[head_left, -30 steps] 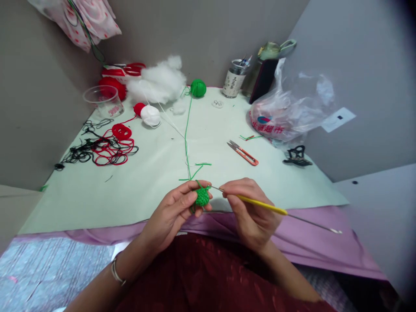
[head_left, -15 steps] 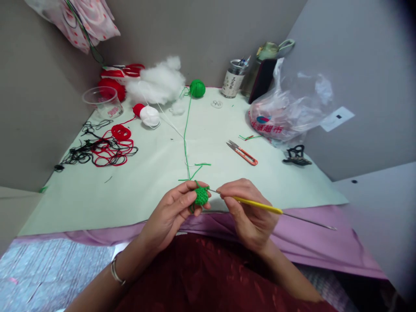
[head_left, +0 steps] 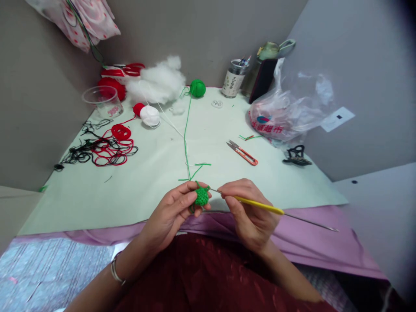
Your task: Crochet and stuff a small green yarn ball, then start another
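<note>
Across the table (head_left: 97, 195) we see stuffing (head_left: 156, 84) and a green ball (head_left: 198, 88) at the back, tangled string (head_left: 113, 151) at left, and scissors (head_left: 247, 156) and a plastic bag (head_left: 286, 115) at right. Green scraps (head_left: 196, 172) lie just beyond our hands, close to the strand (head_left: 185, 130) running down from the ball. Our left hand (head_left: 170, 209) pinches the small green crochet piece (head_left: 202, 197) between thumb and fingers, near the table's front edge. Our right hand (head_left: 251, 214) is closed around the yellow-handled hook (head_left: 260, 205), its tip at the piece's upper right edge.

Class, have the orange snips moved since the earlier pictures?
No; the orange snips lie in the same place and at the same angle, left of the black clip.
</note>
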Action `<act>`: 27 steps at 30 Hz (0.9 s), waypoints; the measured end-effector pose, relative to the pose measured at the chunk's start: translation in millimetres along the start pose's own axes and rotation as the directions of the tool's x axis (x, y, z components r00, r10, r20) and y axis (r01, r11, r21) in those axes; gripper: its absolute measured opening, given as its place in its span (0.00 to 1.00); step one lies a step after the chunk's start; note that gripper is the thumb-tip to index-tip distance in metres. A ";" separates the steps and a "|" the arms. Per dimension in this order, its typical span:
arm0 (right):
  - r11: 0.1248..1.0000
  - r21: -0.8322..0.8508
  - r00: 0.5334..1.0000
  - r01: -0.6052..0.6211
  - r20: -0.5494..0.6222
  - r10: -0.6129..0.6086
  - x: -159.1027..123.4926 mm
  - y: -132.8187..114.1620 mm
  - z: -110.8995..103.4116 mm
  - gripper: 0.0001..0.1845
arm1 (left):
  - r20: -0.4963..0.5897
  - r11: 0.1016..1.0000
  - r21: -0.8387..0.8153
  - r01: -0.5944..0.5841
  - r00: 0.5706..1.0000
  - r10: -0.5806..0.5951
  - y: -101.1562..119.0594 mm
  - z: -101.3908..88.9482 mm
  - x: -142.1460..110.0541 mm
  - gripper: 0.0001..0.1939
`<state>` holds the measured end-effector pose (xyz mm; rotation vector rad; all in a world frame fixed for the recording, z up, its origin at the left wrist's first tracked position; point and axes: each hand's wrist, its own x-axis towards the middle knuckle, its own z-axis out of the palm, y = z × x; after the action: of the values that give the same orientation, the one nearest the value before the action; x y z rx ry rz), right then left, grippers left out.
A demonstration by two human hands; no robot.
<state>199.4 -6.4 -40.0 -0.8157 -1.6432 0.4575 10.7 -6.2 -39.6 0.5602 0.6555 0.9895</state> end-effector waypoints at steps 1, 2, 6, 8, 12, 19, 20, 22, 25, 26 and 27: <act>1.000 -0.004 1.000 0.001 0.000 -0.001 -0.3 -0.2 -0.6 0.17 | -0.002 1.000 0.003 -0.002 1.000 0.002 0.4 0.3 0.0 0.12; 1.000 -0.008 1.000 0.002 0.000 -0.002 -0.6 -0.5 -1.1 0.17 | -0.005 1.000 0.005 -0.004 1.000 0.004 0.8 0.5 0.0 0.12; 1.000 -0.019 1.000 0.009 -0.003 -0.009 -1.7 -1.0 -1.8 0.17 | -0.018 1.000 0.013 -0.007 1.000 0.007 2.1 1.7 0.2 0.13; 1.000 -0.020 1.000 0.011 -0.003 -0.011 -1.8 -0.7 -1.2 0.18 | -0.025 1.000 0.020 -0.010 1.000 0.011 2.1 2.0 0.0 0.13; 0.999 -0.028 1.000 0.017 -0.004 -0.017 -1.0 0.4 0.0 0.18 | -0.034 0.999 0.031 -0.010 0.999 0.011 1.4 1.5 -0.4 0.14; 0.999 -0.037 1.000 0.015 0.003 -0.015 -2.7 -0.6 -0.4 0.17 | -0.040 1.000 0.024 -0.008 0.999 0.009 1.6 1.5 0.6 0.15; 0.999 -0.035 1.000 0.014 0.003 -0.014 -3.1 -0.7 -0.2 0.17 | -0.039 1.000 0.020 -0.006 0.999 0.007 1.5 1.5 0.6 0.15; 0.999 -0.031 1.000 0.015 0.001 -0.014 -3.8 -0.5 0.6 0.17 | -0.035 1.000 0.016 -0.003 0.999 0.004 1.2 1.6 0.2 0.14; 0.999 -0.029 1.000 0.017 -0.005 -0.017 -3.8 0.0 2.3 0.17 | -0.029 1.000 0.010 0.000 1.000 0.000 0.5 1.5 -0.7 0.14; 0.999 -0.031 1.000 0.017 -0.004 -0.017 -3.5 0.1 2.9 0.17 | -0.026 1.000 0.006 0.001 1.000 -0.001 0.2 1.5 -0.9 0.14; 0.999 -0.033 1.000 0.016 -0.002 -0.016 -3.1 0.3 3.6 0.17 | -0.022 1.000 0.005 0.001 1.000 -0.001 -0.1 1.5 -0.9 0.14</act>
<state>196.2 -7.9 -43.1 -0.8266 -1.6581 0.4188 11.5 -7.3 -38.3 0.5536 0.6777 0.9943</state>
